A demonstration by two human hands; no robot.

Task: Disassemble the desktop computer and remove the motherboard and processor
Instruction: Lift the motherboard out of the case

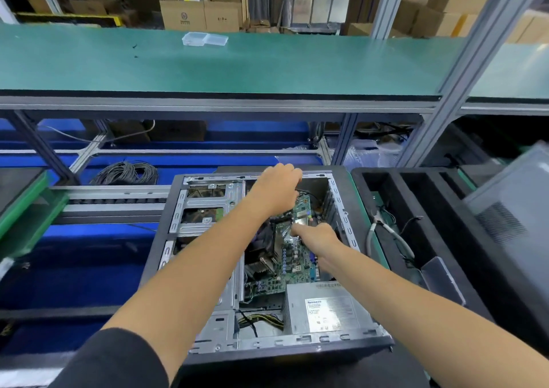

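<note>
Nearest, a dark sleeve [118, 361] covers the left upper arm, and both bare forearms reach forward into an open desktop computer case [208, 349] lying on its side. In the case's near right corner sits the grey power supply [323, 310] with a white label, yellow and black cables [261, 319] just left of it. Beyond it the green motherboard [294, 265] lies tilted inside the case, the black heatsink fan [263, 251] on its left part. The right hand [318, 237] pinches the board near its middle, fingers curled on its edge. The left hand [276, 188], further in, curls round the board's far end. Drive bays [205, 206] fill the case's left side. To the right, a black foam tray [395, 188] holds cutters [383, 224]. On the far green worktop [267, 66] rests a clear plastic box [205, 39]
</note>
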